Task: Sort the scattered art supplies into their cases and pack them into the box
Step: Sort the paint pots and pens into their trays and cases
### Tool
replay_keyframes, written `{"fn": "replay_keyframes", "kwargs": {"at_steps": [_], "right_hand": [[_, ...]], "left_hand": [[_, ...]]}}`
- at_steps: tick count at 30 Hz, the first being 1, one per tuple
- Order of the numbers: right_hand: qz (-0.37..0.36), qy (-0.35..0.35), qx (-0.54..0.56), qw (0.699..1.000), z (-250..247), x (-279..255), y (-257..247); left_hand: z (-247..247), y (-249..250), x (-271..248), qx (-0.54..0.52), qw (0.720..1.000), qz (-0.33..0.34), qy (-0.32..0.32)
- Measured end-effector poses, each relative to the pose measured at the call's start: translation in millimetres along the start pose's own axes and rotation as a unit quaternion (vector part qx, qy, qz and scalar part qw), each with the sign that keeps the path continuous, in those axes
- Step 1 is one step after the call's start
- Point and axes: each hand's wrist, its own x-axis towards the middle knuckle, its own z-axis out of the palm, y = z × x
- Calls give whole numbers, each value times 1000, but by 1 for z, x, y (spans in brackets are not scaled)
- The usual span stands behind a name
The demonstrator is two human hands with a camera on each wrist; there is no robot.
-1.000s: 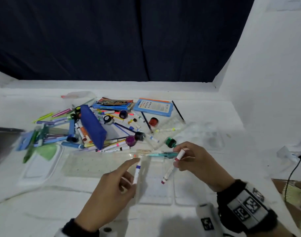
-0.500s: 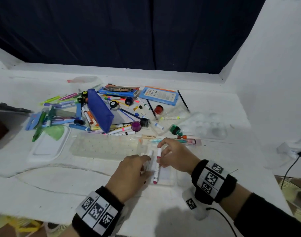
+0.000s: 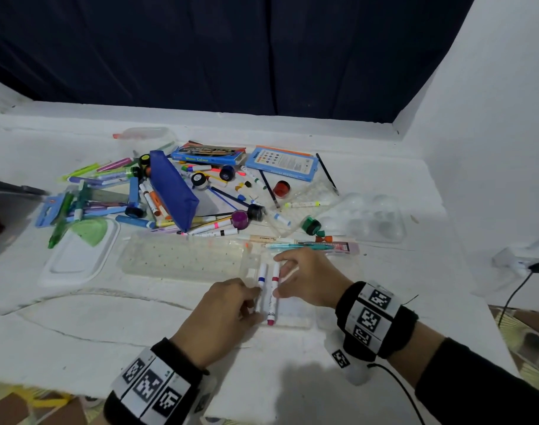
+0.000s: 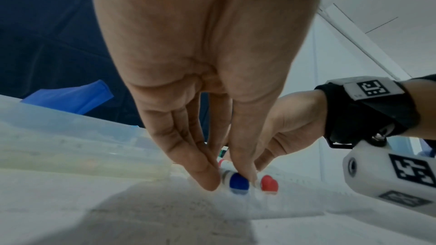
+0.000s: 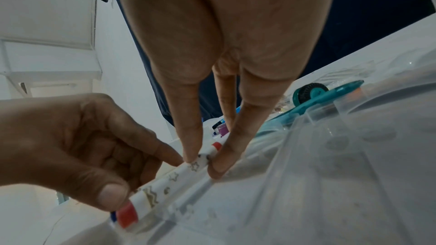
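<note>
Head view: two markers lie side by side in the clear case (image 3: 292,317) at the near table edge, long axes running away from the person. Blue-capped marker (image 3: 261,279) on the left, red-capped marker (image 3: 273,294) just right of it, touching or nearly so. Left hand (image 3: 222,317) pinches the blue one at its near end; right hand (image 3: 308,279) pinches the red one approx mid-barrel. Each hand sits nearest its own marker, so seating them looks like a straight press down. The rest of the supplies (pens, paint pots, blue pouch (image 3: 173,191)) sit in a pile further back on the white table (image 3: 78,326), well apart from the hands

Left wrist view: thumb & fingertips (image 4: 207,180) close round the blue cap end; red cap just beside

Right wrist view: thumb & forefinger (image 5: 191,148) pinch the red marker's white barrel; teal pen (image 5: 330,94) lies beyond; white wall, dark curtain behind
</note>
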Motion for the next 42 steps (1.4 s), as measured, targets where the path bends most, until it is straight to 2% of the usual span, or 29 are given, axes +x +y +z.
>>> {"fn": "replay_keyframes", "kwargs": {"at_steps": [6, 8, 10, 13, 15, 18, 24, 30, 36, 40, 42], "right_hand": [[-55, 3, -79, 995, 5, -6, -5], [-86, 13, -123, 989, 6, -8, -6], [-114, 21, -164, 980, 6, -12, -6], [-148, 12, -255, 955, 8, -18, -5], [-144, -10, -302, 942, 11, -22, -8], [-133, -27, -313, 940, 13, -24, -12], [-119, -20, -327, 937, 12, -22, -15], [-112, -21, -368, 923, 13, -18, -19], [-126, -33, -382, 915, 15, -19, -15], [-134, -42, -322, 936, 10, -21, -11], [-150, -8, -274, 950, 3, -24, -11]], "left_hand": [[-6, 5, 4, 66, 997, 4, -38], [-11, 3, 1, 86, 996, 20, -20], [-14, -3, -2, 104, 992, 66, 2], [-15, -11, -3, 205, 972, 119, 9], [-13, -14, -2, 261, 957, 125, 1], [-9, -22, 2, 305, 943, 127, -31], [-14, -25, 10, 312, 935, 163, -40], [-18, -16, 22, 284, 947, 120, -90], [-22, -12, 28, 281, 946, 124, -104], [-24, -12, 28, 266, 950, 117, -117], [-27, -13, 27, 240, 956, 120, -121]]}}
